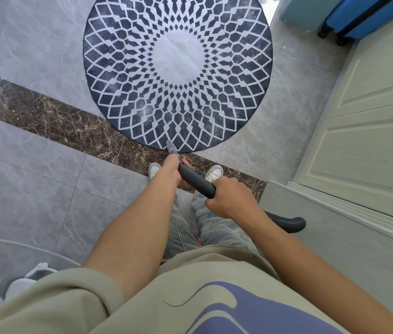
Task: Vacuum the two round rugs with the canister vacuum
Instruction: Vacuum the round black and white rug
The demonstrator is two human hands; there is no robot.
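Left hand (170,170) and right hand (229,199) grip the dark grey vacuum wand (196,181), its tip on the lower edge of the round navy-and-white rug (178,68), upper centre. Suction may bunch that edge.

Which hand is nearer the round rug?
Left. The left hand grips the wand just short of the round rug; the right hand grips it higher up, farther back.

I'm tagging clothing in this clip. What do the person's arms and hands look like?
The left hand and right hand are bare: no gloves, rings or watch show. The left sleeve is loose khaki fabric that ends near the elbow. No right sleeve shows.
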